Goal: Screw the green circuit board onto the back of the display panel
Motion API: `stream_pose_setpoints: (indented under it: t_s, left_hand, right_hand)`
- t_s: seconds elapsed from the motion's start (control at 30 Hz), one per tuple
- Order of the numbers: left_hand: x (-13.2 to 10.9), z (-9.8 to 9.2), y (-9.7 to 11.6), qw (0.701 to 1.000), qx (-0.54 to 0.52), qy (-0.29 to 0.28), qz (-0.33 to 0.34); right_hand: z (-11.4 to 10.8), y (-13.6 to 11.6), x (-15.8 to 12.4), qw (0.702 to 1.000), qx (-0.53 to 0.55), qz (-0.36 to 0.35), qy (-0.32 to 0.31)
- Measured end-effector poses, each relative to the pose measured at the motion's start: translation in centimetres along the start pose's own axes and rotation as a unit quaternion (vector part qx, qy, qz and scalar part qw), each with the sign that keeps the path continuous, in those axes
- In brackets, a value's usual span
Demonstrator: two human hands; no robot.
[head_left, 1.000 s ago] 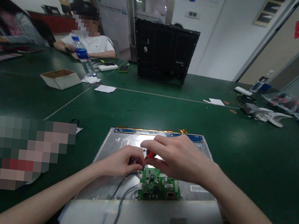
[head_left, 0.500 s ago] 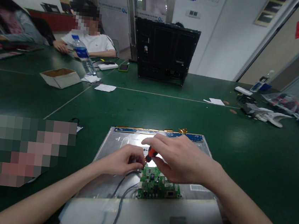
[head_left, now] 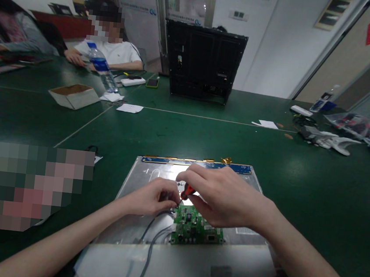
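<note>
A metal-backed display panel [head_left: 123,224] lies on the table in front of me, with a green circuit board [head_left: 191,229] on its back. My right hand [head_left: 218,195] is closed on a small red and black screwdriver [head_left: 186,191], its tip at the board's upper left corner. Right beside that tip, my left hand [head_left: 157,197] has thumb and forefinger pinched together at the same corner; what they hold is too small to make out. Grey cables [head_left: 149,251] run from the board's left side toward me. A blue strip board [head_left: 198,164] lines the panel's far edge.
Across the green table [head_left: 185,134] stands a black monitor housing [head_left: 204,63]. At left are an open cardboard box [head_left: 73,97] and a water bottle [head_left: 102,66], with two people seated beyond. Tools and a plastic bag [head_left: 354,125] lie at far right.
The screwdriver handle has turned slightly in my right hand, while its tip stays at the same corner. My left hand holds its place.
</note>
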State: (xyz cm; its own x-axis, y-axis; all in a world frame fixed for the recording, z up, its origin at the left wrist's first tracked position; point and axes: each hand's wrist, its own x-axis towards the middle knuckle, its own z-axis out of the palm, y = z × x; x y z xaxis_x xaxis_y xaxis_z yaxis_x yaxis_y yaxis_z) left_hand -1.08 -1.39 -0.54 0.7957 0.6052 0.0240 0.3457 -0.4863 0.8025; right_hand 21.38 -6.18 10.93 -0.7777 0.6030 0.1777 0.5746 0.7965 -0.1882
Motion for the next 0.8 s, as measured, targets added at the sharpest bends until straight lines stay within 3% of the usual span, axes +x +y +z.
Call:
stream_pose_setpoints:
  t_s: [0.3,0.8]
  left_hand:
    - [-0.09,0.23,-0.27,1.0,0.002,0.009,-0.001]
    - [-0.05,0.07,0.0,1.0,-0.008,0.009,-0.002]
  right_hand:
    - [0.55,0.03,0.05,0.998,-0.051,0.005,0.018]
    - [0.03,-0.24,0.02,1.0,0.001,0.004,-0.008]
